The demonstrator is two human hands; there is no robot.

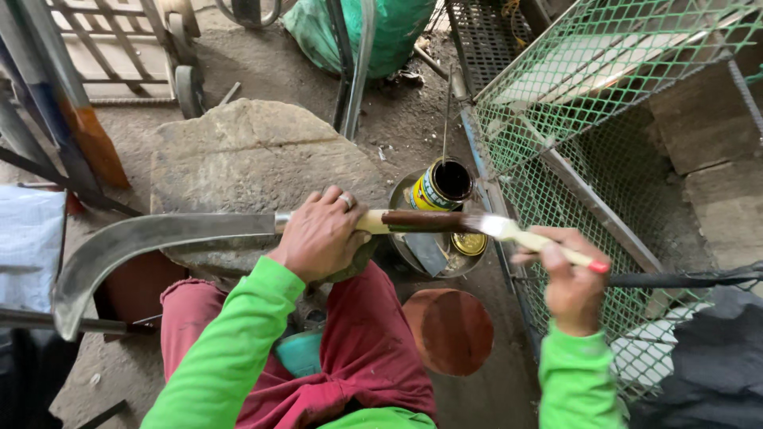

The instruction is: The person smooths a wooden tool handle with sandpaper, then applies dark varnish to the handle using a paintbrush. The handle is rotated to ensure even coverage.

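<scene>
At the bottom edge, nearest the camera: bright green sleeves and dark red trousers (pixel 350 357) of the seated person, knees spread over a dusty concrete floor (pixel 477 397).
Between the knees: a teal object (pixel 300 352), mostly hidden; I cannot tell what it is.
Beside the right knee: a round rust-brown disc (pixel 451 330) lying flat on the floor.
Left hand (pixel 322 234): closed around the pale wooden handle (pixel 373 222) of a sickle, a ring on one finger, knuckles up.
Sickle (pixel 143 242): held level across the lap, its grey curved blade sweeping out to the left and hooking down; the far end of the handle is dark brown and glossy.
Right hand (pixel 568 282): gripping a paintbrush by its cream shaft, fingers curled, slightly blurred.
Paintbrush (pixel 524 236): red tip at the hand's end, bristles touching the dark part of the sickle handle.
Just under the handle: an open can (pixel 443 187) with a yellow label and dark liquid inside, standing in a shallow metal pan (pixel 401 195) next to a small yellow lid (pixel 469 243).
Behind the blade: a broad flat stone (pixel 246 159), grey and worn.
Right side: a green wire-mesh panel (pixel 588 95) on a metal frame, leaning upward.
Far ground: a green sack (pixel 389 32), a cart wheel (pixel 189 89) and metal poles on packed dirt.
</scene>
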